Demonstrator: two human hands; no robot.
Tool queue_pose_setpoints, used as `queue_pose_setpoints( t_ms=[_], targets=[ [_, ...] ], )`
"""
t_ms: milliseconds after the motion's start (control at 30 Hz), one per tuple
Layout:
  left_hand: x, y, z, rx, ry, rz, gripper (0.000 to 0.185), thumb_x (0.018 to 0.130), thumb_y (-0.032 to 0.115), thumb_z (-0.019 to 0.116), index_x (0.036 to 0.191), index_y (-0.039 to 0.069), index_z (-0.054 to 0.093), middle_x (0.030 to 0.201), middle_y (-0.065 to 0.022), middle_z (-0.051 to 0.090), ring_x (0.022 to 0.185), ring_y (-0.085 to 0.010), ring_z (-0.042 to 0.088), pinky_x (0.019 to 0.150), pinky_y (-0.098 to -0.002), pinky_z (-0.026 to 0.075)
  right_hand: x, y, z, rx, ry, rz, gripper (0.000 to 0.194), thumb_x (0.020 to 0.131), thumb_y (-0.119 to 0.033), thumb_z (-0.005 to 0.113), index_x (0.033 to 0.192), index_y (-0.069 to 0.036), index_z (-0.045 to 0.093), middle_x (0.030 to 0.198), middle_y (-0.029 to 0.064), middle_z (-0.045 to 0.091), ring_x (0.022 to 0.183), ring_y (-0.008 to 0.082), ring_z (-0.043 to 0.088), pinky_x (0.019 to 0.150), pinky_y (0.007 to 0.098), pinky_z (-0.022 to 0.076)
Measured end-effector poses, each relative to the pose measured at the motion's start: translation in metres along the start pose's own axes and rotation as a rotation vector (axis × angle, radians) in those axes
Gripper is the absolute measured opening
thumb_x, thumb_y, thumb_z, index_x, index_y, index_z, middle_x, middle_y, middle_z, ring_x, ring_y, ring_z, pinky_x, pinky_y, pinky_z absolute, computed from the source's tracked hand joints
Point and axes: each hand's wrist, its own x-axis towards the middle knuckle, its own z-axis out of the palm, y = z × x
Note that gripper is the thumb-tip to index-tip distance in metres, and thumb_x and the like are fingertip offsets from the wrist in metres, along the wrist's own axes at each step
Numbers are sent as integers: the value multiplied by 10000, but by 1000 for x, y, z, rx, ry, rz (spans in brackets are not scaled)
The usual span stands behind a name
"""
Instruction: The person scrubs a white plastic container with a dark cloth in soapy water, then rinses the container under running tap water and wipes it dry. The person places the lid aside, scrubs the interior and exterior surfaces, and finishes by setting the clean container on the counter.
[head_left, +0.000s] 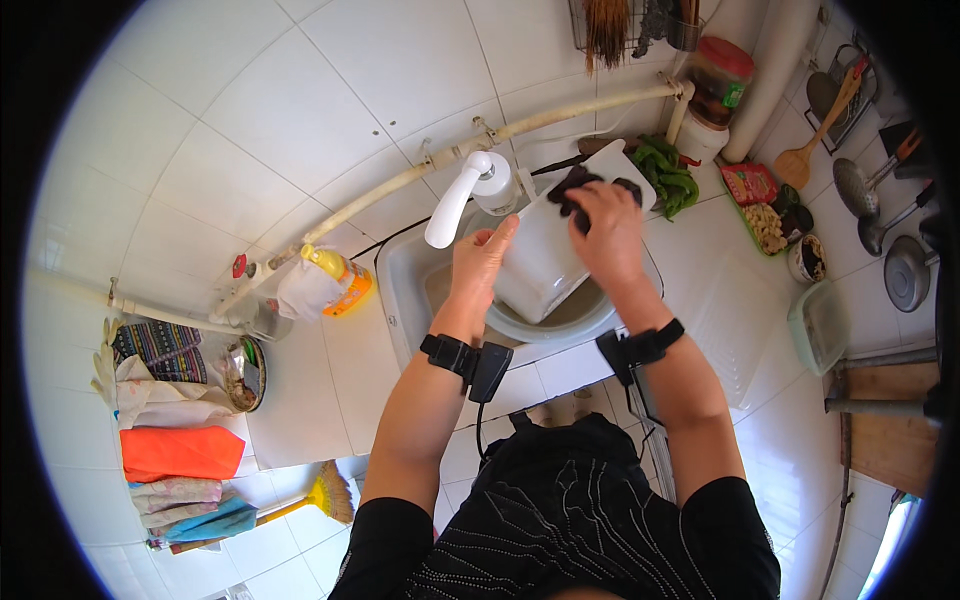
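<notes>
Over the sink (391, 300), a white rectangular plastic container (534, 251) is held at a slant. My left hand (478, 262) grips its left edge, thumb up along the side. At the container's upper part, my right hand (611, 229) presses on a bunched dark cloth (576, 187), with fingers curled over it. Part of the cloth is hidden under those fingers. Beneath the container, a round basin (589, 330) sits in the sink. Just beyond my left hand stands a white faucet (487, 184) with its lever pointing towards me.
Green leafy vegetables (666, 176) lie behind the sink at the right. A yellow-orange detergent bottle (341, 281) stands to the left. On the right counter are a ribbed white drainboard (720, 330), a green-rimmed tray (765, 214) and a pale green box (817, 330). A pipe (397, 184) runs along the wall.
</notes>
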Motion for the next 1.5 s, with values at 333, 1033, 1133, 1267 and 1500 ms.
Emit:
queue_pose_setpoints(
  t_ms=[333,1033,1133,1267,1500],
  targets=[
    [-1,5,3,-182,82,-5,526,758,503,805,802,-5,676,735,-20,603,649,-110,515,604,-265,419,-39,-76,-1,145,-132,-241,418,644,-88,717,1056,-132,668,1123,57,607,1092,326,524,951,454,388],
    [-5,-39,-40,-180,52,124,368,833,374,763,680,60,646,645,32,525,610,-72,417,608,-245,327,52,97,-35,809,-308,544,321,805,-96,643,1119,-51,693,974,77,695,840,147,634,767,266,505],
    [-5,-61,-66,-197,30,127,322,850,333,749,716,52,664,659,35,537,629,-70,432,622,-246,335,39,78,-45,916,-354,579,288,832,-92,648,1111,-35,695,921,49,671,797,105,594,726,234,496],
    [-20,-67,-99,10,1,190,264,889,265,701,847,5,681,792,1,627,770,-85,530,718,-253,404,14,42,-43,844,-291,465,283,842,-63,655,1121,-28,681,964,55,649,844,131,585,788,247,479],
    [-60,-27,-73,708,172,793,263,835,238,708,950,6,655,935,-134,678,856,-287,648,754,-359,494,-41,-34,-36,807,-177,238,295,786,-39,663,1081,-25,673,1111,144,613,1016,283,609,908,321,470]
  ],
)
